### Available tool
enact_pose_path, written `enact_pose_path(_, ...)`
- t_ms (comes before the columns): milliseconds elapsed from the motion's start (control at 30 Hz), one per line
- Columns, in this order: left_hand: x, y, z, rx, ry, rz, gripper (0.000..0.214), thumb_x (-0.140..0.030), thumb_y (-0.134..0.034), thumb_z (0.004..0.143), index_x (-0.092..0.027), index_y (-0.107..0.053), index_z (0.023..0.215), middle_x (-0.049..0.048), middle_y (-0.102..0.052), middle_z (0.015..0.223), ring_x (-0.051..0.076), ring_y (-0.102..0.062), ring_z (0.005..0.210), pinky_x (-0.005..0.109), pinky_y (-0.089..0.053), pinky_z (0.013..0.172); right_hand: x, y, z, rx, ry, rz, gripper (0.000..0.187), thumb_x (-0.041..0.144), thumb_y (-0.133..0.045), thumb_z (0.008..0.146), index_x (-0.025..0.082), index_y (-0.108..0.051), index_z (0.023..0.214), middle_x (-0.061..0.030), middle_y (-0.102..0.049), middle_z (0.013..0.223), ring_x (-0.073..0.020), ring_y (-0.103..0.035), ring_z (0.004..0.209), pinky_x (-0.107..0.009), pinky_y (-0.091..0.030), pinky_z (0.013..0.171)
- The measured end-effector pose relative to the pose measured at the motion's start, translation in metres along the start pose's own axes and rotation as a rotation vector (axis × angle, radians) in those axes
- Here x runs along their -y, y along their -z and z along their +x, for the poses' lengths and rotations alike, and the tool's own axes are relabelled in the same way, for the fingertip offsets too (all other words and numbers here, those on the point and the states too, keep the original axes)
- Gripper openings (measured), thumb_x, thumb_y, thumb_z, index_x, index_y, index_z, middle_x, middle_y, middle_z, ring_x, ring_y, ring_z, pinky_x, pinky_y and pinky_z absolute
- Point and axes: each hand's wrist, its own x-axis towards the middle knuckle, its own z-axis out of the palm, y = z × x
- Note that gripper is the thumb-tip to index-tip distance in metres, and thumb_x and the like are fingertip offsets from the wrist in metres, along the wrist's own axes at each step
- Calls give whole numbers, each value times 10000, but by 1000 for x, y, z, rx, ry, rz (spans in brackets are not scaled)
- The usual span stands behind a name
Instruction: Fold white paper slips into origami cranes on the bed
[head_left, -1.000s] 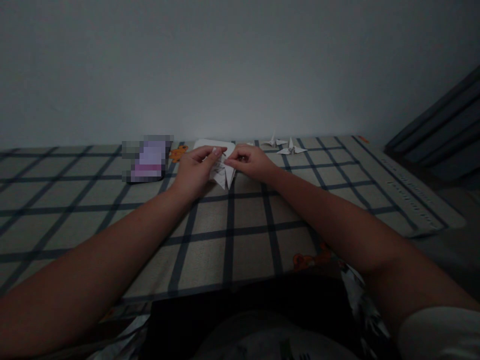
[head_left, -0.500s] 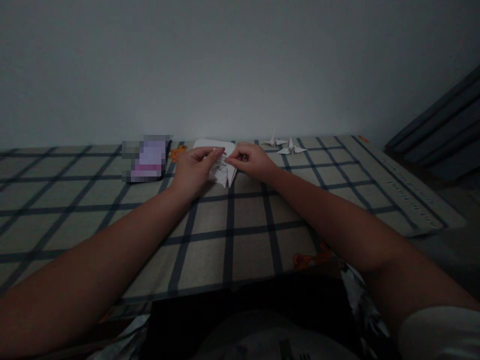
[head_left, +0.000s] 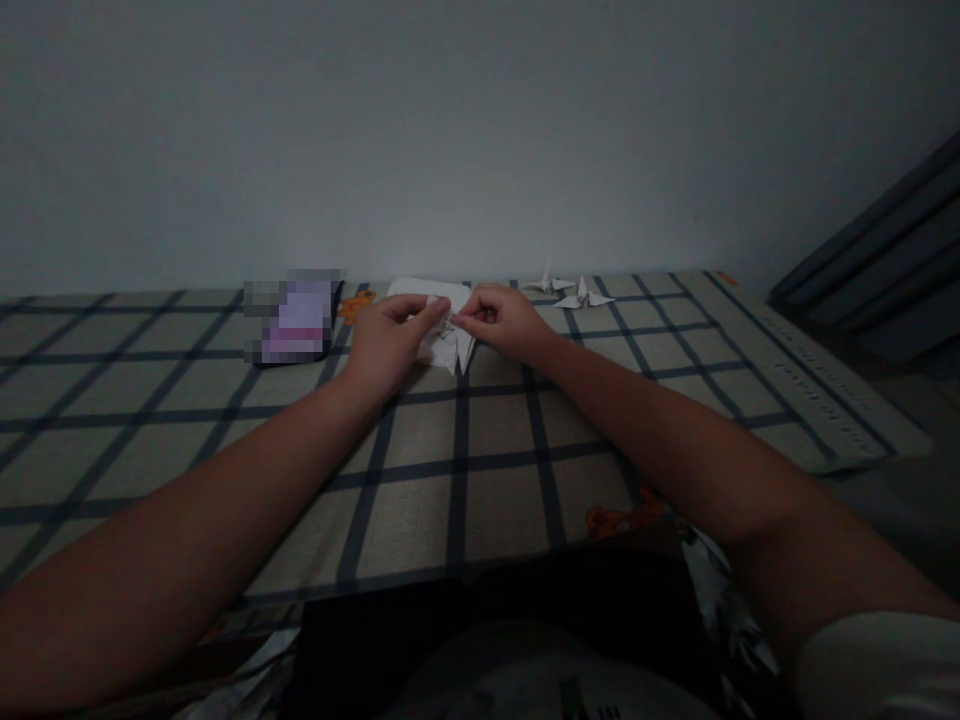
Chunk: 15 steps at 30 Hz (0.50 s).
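Observation:
Between my hands is a piece of folded white paper (head_left: 444, 350), its pointed flaps hanging toward me. My left hand (head_left: 386, 340) pinches it from the left, thumb and fingers closed near its top. From the right, my right hand (head_left: 504, 320) pinches the paper's edge, fingers curled in. Behind it a flat white sheet or pad (head_left: 427, 287) lies on the table, partly covered by my hands. Two folded paper cranes, one farther back (head_left: 548, 282) and one nearer (head_left: 583, 296), rest to the right of my right hand.
A phone-like object (head_left: 300, 315) with a blurred purple screen lies left of my hands. The checked tablecloth (head_left: 495, 420) covers the table up to the pale wall (head_left: 480, 140). Dark pleated fabric (head_left: 892, 260) hangs at the right.
Both hands keep their pinch on the folded paper. Its lower flaps have shifted very slightly; the things around it stay in place.

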Motion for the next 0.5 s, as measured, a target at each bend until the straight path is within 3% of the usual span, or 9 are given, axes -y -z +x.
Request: enact_pose_path(500, 1, -1, 0, 7, 9, -41, 355, -523, -826, 743, -188, -797, 856, 61, -764, 850, 187, -656, 753, 289, -480, 665, -2, -2, -1, -6, -57, 109, 259, 358, -701, 851, 182, -545, 742, 32, -504, 685, -108, -431, 645, -268, -341, 625)
